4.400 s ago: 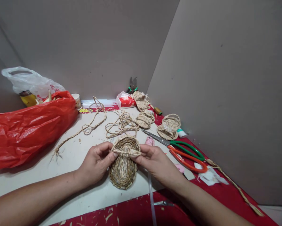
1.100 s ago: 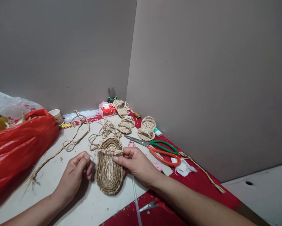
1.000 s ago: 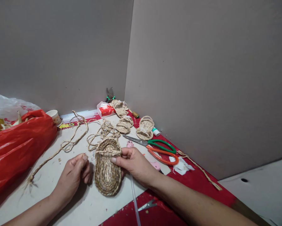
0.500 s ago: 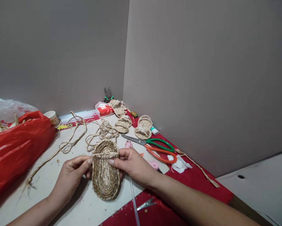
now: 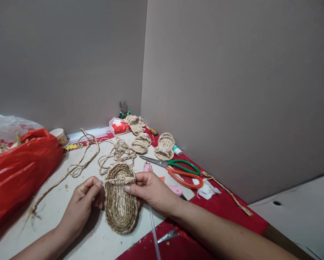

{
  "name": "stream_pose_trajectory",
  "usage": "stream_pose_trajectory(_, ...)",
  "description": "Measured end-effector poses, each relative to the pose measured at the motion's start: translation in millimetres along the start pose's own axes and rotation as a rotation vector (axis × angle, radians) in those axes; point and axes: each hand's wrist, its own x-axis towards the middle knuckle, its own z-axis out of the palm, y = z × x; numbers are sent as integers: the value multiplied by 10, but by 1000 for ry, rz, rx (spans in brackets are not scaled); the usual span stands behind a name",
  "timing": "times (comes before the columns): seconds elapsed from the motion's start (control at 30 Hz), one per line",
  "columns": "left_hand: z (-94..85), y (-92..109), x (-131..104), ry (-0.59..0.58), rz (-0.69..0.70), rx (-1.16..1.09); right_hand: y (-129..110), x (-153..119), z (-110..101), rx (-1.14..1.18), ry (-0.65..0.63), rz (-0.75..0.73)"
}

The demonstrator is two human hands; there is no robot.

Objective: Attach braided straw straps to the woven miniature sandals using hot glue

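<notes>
Over board (image 5: 93, 236): slipper (image 5: 121, 211), right fingers (image 5: 140, 191) pinching edge; narrow gap to scissors (image 5: 165, 164).

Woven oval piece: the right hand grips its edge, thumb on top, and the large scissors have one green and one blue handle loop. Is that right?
Not quite: the head view shows the large scissors with a green loop and an orange loop, not blue. Otherwise yes: the right hand grips the woven oval piece by its edge, thumb on top.
</notes>
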Motion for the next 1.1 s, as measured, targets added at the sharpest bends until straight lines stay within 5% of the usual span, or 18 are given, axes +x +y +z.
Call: stream_pose_trajectory(1.1, -10, -59, 46, 26, -61, -30, 12, 11, -19, -18, 9, -13)
